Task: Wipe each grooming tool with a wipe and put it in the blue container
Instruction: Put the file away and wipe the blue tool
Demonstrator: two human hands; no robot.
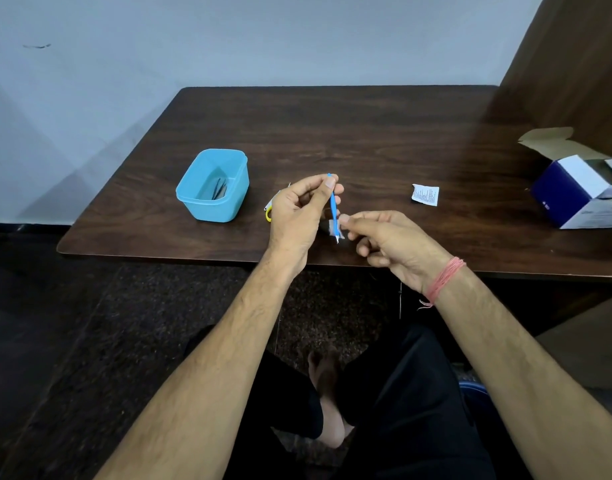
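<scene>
Dark wood-grain table (366, 133); left of grip, glossy rounded blue container (212, 185) with dark slim tools inside. Left hand (299, 216) pinching thin blue plastic tool (333, 206) near its top, held upright. Right hand (391, 242) pinching white wipe (333, 227) around tool's lower end.

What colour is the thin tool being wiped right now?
Light blue, with a whitish tip; the slim tool shows best in the head view.

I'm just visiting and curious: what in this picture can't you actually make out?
- Head view: yellow-handled tool, mostly hidden behind the left hand.
- Dark tools in the blue container: too small to identify.
- Wipe at the blue tool tip: largely covered by the right hand.
- Box: cut off by the right edge.
- Wrapper print: too small.
</scene>
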